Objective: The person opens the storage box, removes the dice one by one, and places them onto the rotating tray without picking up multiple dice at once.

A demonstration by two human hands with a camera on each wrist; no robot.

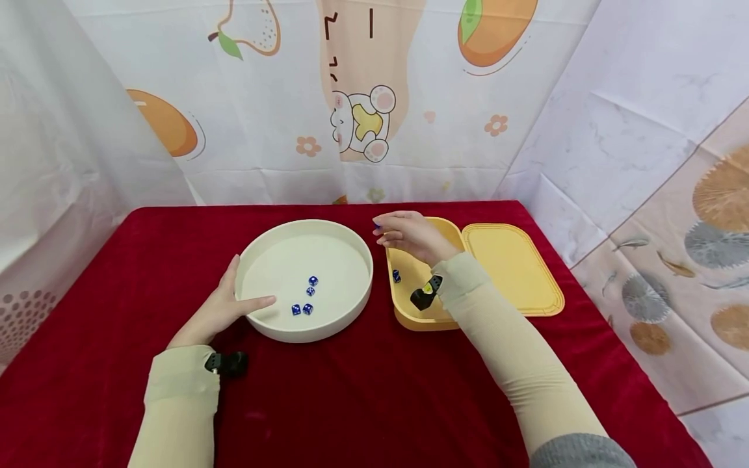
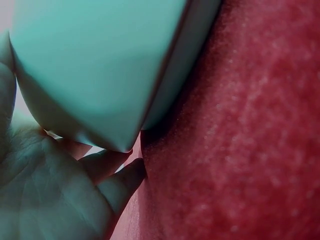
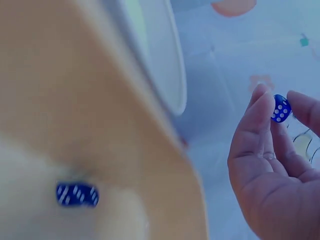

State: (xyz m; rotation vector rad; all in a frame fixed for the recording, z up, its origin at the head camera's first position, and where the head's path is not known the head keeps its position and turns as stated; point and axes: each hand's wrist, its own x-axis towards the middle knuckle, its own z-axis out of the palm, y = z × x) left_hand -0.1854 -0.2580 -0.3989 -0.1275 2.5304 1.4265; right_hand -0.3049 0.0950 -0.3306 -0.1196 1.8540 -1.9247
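Observation:
My right hand (image 1: 412, 235) is raised over the far left side of a yellow box (image 1: 404, 312), pinching a blue die (image 3: 281, 108) with white pips between thumb and fingertip. More blue dice (image 1: 396, 276) lie inside the box against its left wall. Left of the box stands a round cream tray (image 1: 310, 333). My left hand (image 1: 219, 309) holds the tray's near left side, its thumb reaching over the rim and its fingers along the outer wall. Several blue dice (image 1: 308, 309) lie on the tray's floor, right of that thumb.
A flat yellow lid (image 1: 512, 270) lies to the right of the box. Everything rests on a red velvet cloth (image 1: 328, 403). Printed curtains (image 1: 251, 130) hang behind the table and along both sides.

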